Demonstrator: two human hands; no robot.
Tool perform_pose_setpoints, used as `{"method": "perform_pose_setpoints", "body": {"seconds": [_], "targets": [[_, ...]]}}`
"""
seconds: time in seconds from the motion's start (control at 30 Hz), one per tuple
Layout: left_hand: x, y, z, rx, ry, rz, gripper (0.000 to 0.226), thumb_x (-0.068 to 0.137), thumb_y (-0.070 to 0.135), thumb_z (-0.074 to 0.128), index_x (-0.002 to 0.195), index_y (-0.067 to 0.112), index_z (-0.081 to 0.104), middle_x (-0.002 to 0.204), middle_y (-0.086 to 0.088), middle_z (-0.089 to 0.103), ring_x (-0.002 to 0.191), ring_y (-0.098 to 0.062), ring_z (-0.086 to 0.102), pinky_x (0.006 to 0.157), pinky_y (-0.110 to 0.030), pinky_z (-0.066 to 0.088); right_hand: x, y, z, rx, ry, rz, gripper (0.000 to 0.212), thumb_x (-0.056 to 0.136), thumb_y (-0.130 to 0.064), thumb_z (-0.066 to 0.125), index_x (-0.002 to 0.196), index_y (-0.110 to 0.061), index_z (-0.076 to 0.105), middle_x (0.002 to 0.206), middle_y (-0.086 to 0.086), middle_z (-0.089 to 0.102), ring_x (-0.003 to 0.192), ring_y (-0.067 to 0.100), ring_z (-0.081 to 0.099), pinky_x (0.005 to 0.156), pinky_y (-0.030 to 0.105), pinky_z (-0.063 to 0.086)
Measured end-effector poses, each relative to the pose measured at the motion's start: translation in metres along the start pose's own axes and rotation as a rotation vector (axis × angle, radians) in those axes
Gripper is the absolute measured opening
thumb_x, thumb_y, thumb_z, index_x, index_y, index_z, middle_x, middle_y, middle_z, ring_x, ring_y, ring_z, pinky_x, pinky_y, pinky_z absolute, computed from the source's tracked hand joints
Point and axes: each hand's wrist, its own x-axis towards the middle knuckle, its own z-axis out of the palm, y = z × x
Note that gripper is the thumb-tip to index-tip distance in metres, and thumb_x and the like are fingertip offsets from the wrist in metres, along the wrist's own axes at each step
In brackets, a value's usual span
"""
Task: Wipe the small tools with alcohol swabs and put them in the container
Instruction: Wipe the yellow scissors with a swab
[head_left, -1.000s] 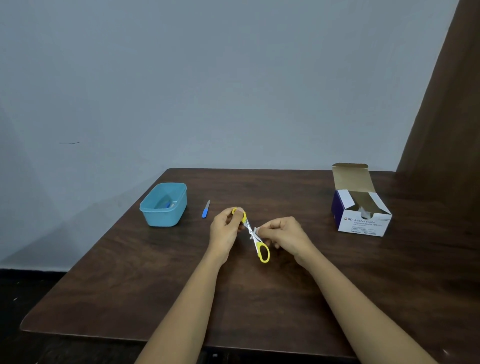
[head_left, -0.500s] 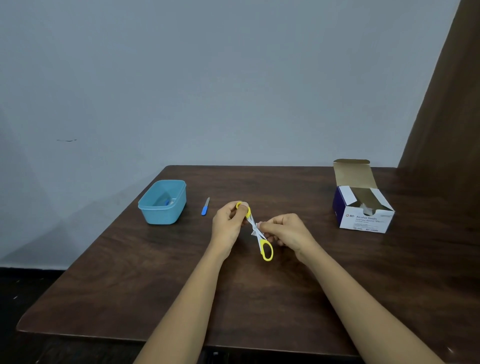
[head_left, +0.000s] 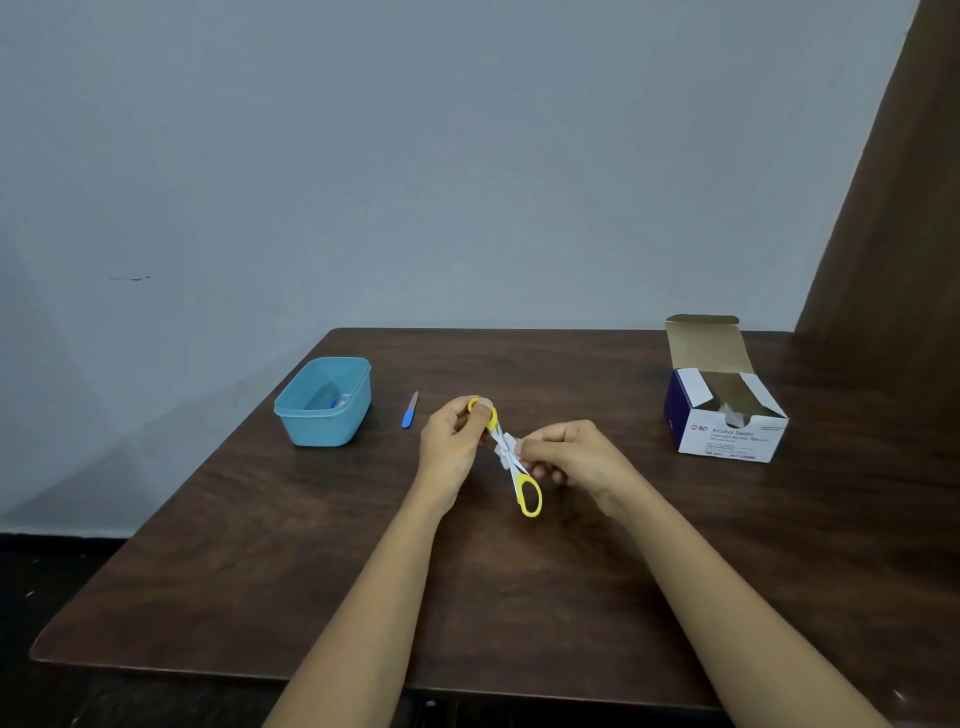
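Note:
Small yellow-handled scissors (head_left: 530, 493) hang above the middle of the brown table (head_left: 311, 545). My left hand (head_left: 452, 447) grips the upper yellow loop. My right hand (head_left: 571, 452) pinches a white alcohol swab (head_left: 505, 453) around the scissors' middle; the blades are mostly hidden by swab and fingers. The light blue container (head_left: 324, 402) stands at the left with a small blue item inside. A blue-handled nail file (head_left: 410, 410) lies on the table between the container and my left hand.
An open white and purple box of alcohol swabs (head_left: 727, 421) stands at the right, flap up. A grey wall rises behind the table and a brown curtain hangs at the far right. The table's left edge drops to a dark floor.
My right hand and the swab have shifted slightly along the scissors. The scissors stay held in the same spot between both hands.

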Motion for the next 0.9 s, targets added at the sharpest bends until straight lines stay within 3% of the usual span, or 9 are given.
{"method": "perform_pose_setpoints", "body": {"seconds": [0.17,0.43,0.6,0.9], "targets": [[-0.002,0.003,-0.001,-0.002,0.027,-0.003,0.016,0.097,0.024,0.053,0.097,0.014,0.066,0.082,0.003,0.065,0.08,-0.009,0.061,0.073,-0.02,0.052,0.002,0.002,-0.003,0.073,-0.046,0.052,0.012,0.083,-0.019,0.07,0.073,-0.017,0.076,0.065,-0.004,0.065,0.058,0.003,0.051,0.056,0.018,0.039],[-0.005,0.004,-0.001,-0.016,0.03,0.023,0.016,0.096,0.024,0.054,0.086,0.021,0.066,0.078,0.005,0.065,0.077,-0.008,0.06,0.08,-0.029,0.052,0.002,0.003,0.001,0.273,-0.068,0.155,0.019,0.092,-0.021,0.061,0.089,-0.006,0.072,0.084,0.008,0.071,0.063,0.009,0.06,0.058,0.018,0.048],[-0.006,0.005,0.001,0.031,0.036,0.021,0.014,0.096,0.024,0.054,0.088,0.022,0.066,0.083,0.001,0.067,0.085,-0.014,0.063,0.084,-0.034,0.052,0.001,0.004,0.002,0.265,-0.078,0.167,0.008,0.082,-0.007,0.071,0.089,-0.006,0.072,0.077,0.005,0.072,0.058,0.008,0.053,0.056,0.016,0.046],[-0.006,0.006,0.002,0.144,0.116,0.09,0.012,0.094,0.023,0.056,0.088,0.022,0.066,0.082,0.001,0.067,0.083,-0.018,0.063,0.073,-0.029,0.051,0.001,0.004,0.01,0.001,0.019,0.067,0.009,0.084,-0.018,0.07,0.081,-0.011,0.075,0.064,-0.004,0.067,0.046,0.0,0.049,0.051,0.015,0.04]]}}
